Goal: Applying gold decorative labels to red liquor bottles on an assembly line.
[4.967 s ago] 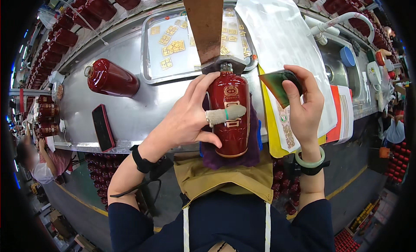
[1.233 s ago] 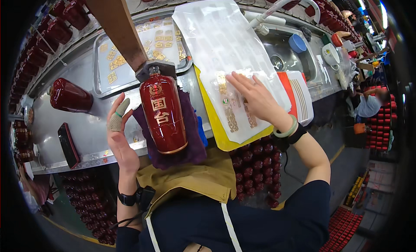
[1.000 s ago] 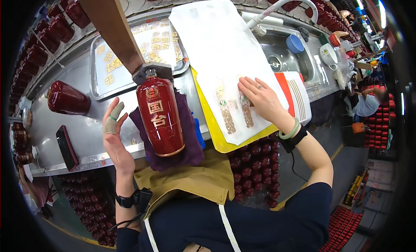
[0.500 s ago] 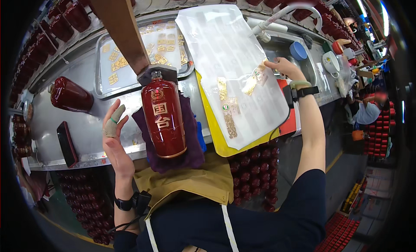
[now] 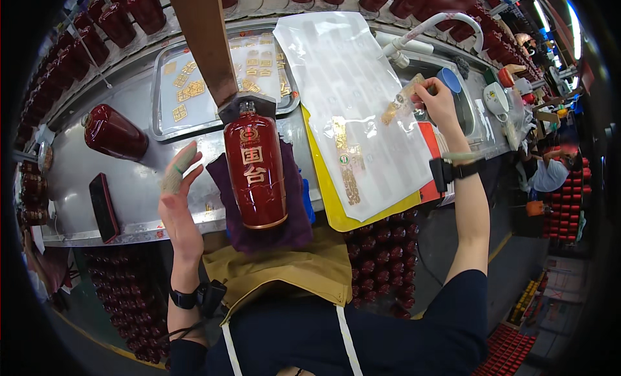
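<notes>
My right hand (image 5: 441, 105) pinches a gold-patterned decal strip (image 5: 396, 108) between thumb and fingers, over the far right part of a white backing sheet (image 5: 381, 162). Another gold decal strip (image 5: 343, 133) lies flat on that sheet. In front of me a dark red glass bottle (image 5: 255, 175) with gold characters leans back on a purple cloth (image 5: 226, 217), its neck at a dark cradle on a brown post. To the bottle's left my left hand (image 5: 180, 211) hovers open, holding nothing, a pale cot on one finger.
A metal tray (image 5: 158, 127) of small gold decals sits behind the post (image 5: 204, 39). Another red bottle (image 5: 115, 133) and a phone (image 5: 103, 208) lie at left. A yellow board (image 5: 339, 224) is under the sheet. At right stand a sink with a blue bowl (image 5: 448, 79) and white faucet (image 5: 433, 21).
My right hand has lifted the decal strip partly off the sheet and moved it toward the sink. My left hand stays open beside the bottle. The whole view has shifted slightly.
</notes>
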Motion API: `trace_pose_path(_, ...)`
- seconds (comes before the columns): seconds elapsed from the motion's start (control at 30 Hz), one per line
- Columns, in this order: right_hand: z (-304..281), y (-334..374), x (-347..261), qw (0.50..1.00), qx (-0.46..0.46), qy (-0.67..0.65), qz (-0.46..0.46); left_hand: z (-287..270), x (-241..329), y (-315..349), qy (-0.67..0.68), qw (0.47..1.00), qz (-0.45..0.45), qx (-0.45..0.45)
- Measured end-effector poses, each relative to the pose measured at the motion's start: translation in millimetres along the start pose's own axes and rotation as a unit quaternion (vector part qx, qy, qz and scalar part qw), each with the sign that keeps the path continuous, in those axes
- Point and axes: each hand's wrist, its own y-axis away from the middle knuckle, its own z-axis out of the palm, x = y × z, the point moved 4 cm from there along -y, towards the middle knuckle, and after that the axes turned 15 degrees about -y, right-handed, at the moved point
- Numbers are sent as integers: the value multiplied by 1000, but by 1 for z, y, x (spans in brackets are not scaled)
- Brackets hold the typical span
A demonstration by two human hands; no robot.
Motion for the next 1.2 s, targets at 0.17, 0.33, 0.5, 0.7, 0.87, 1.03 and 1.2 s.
trace_pose_path(0.17,57,61,-63,992,-120,-47,-15,29,61,-34,117,985,45,-119)
trace_pose_path(0.33,110,109,-133,953,-238,-179,-49,83,91,-75,135,951,169,-220)
trace_pose_path(0.5,150,134,-172,928,-283,-237,-56,84,78,-91,190,949,108,-229)
trace_pose_path(0.7,178,168,-161,898,-264,-350,-31,13,59,-63,122,965,39,-231)
trace_pose_path(0.87,188,222,-119,875,-261,-402,62,-21,65,-18,125,961,-75,-234)
trace_pose_path(1.03,193,263,-64,860,-187,-453,145,-17,34,11,132,952,-111,-253)
trace_pose_path(1.2,201,259,-34,874,-145,-442,142,9,-1,12,169,946,-174,-216)
